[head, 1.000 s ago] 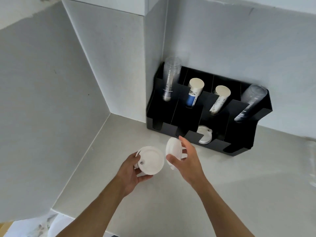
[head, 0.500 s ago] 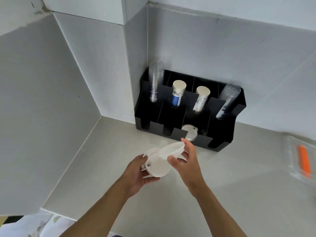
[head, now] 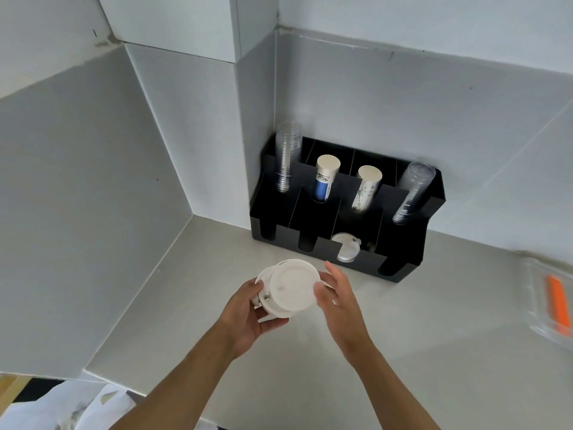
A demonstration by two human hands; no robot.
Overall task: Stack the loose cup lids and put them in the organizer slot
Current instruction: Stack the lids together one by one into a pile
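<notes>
A small stack of white cup lids (head: 290, 288) is held above the grey counter, in front of the black organizer (head: 403, 252). My left hand (head: 248, 315) grips the stack from below and from the left. My right hand (head: 336, 294) presses its fingers against the stack's right edge. One more white lid (head: 345, 251) stands on edge in the organizer's third front slot from the left. The other front slots look dark and I cannot see anything in them.
The organizer's back row holds two clear cup stacks (head: 286, 156) and two paper cup stacks (head: 325, 178). It sits in a corner against the grey walls (head: 403, 103). A clear box with an orange item (head: 556, 302) lies on the counter at the right edge.
The lid in my right hand has come down flat onto the lids in my left hand, forming one stack. The view has shifted so the organizer sits further right.
</notes>
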